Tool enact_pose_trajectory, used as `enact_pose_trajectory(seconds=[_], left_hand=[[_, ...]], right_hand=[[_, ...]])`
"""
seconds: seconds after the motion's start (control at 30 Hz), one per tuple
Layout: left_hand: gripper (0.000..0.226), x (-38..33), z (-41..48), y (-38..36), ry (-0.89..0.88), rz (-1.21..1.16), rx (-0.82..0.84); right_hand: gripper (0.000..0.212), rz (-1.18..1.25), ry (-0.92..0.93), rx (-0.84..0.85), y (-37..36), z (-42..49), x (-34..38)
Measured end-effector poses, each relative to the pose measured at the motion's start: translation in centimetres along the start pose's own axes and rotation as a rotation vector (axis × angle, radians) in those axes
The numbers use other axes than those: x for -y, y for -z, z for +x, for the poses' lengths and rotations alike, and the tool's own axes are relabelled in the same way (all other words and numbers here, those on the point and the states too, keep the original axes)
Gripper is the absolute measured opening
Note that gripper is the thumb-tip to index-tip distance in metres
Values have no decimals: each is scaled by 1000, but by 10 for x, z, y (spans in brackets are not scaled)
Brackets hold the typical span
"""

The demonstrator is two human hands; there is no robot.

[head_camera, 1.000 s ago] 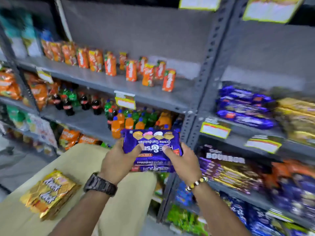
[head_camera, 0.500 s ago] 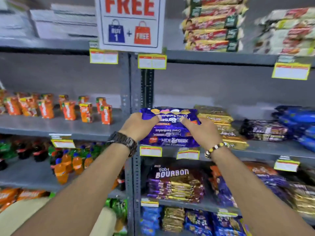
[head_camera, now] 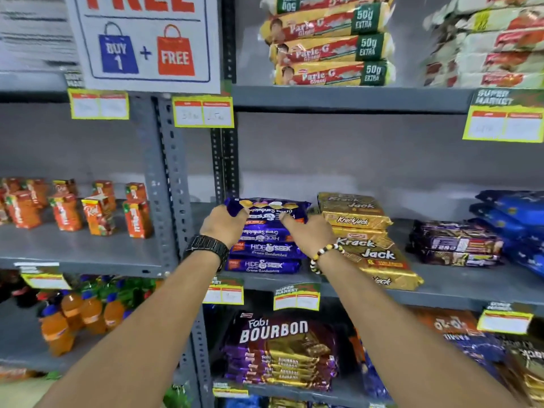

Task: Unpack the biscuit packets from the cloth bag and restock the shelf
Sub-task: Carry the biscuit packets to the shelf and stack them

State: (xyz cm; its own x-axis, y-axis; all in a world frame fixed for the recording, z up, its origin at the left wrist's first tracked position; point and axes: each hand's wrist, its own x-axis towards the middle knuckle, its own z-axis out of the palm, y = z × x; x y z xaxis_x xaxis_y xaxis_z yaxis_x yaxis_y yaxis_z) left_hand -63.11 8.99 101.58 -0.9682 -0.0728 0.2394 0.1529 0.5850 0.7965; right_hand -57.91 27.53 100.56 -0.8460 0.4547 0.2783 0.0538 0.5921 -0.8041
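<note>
A stack of purple Hide & Seek biscuit packets (head_camera: 266, 248) rests on the grey middle shelf (head_camera: 441, 278), at its left end beside the upright post. My left hand (head_camera: 225, 226) grips the left end of the top packets, and my right hand (head_camera: 307, 234) grips their right end. The two lowest packets lie flat on the shelf below my fingers. The cloth bag is out of view.
Gold Krack Jack packets (head_camera: 363, 231) sit right next to the purple stack. Parle-G packets (head_camera: 329, 51) fill the shelf above, Bourbon packets (head_camera: 282, 351) the shelf below. Juice cartons (head_camera: 97, 210) stand on the left bay. A steel post (head_camera: 167, 187) divides the bays.
Both hands carried the purple packets up from above the cloth bag and set them on the middle shelf beside the Krack Jack packets. The view rose; the bag dropped out of sight.
</note>
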Motion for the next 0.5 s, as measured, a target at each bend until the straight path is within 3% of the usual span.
enact_pose_trajectory(seconds=[0.17,0.27,0.37,0.5], left_hand=[[50,12,6,-12,39,154,-81],[58,13,-8,-13,-54,299,-200],[56,22,-39,-8,-271,401,-278],[58,65,-86,10,-416,550,-359]], right_hand=[[61,-67,27,89,-16,14,-8],[69,-257,65,85,-12,12,-3],[72,-409,276,-97,-8,-4,2],[55,-136,665,-128,-24,-48,12]])
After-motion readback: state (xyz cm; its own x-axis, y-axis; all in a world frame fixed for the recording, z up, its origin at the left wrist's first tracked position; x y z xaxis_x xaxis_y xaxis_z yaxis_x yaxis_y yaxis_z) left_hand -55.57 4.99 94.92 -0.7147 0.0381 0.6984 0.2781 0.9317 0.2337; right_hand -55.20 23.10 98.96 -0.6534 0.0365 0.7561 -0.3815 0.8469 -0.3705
